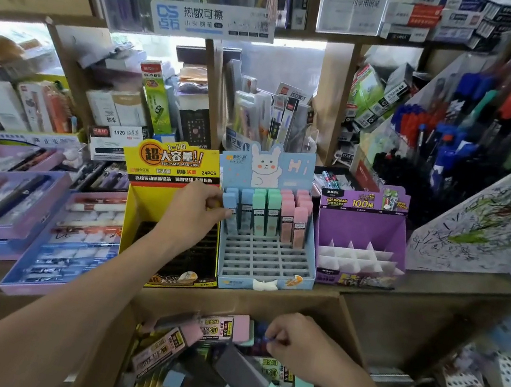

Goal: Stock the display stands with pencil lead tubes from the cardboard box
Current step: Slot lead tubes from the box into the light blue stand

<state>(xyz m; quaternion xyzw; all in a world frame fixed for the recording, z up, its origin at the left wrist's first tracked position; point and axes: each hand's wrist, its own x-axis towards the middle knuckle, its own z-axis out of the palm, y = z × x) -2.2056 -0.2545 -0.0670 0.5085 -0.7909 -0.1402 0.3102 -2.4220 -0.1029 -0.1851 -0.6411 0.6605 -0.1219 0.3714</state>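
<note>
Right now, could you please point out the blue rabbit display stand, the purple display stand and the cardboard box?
blue rabbit display stand (265, 258): head view, its empty front grid.
purple display stand (359, 226): head view, its bare back wall.
cardboard box (230, 301): head view, its far wall.

Blue stand (265, 258) front slots free, upright tubes (259, 210) block its back rows, purple stand (359, 226) cells free

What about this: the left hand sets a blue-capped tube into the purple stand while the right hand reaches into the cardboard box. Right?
No: in the head view the left hand sets the blue-capped tube into the light blue stand. The right hand reaches into the cardboard box.
</note>
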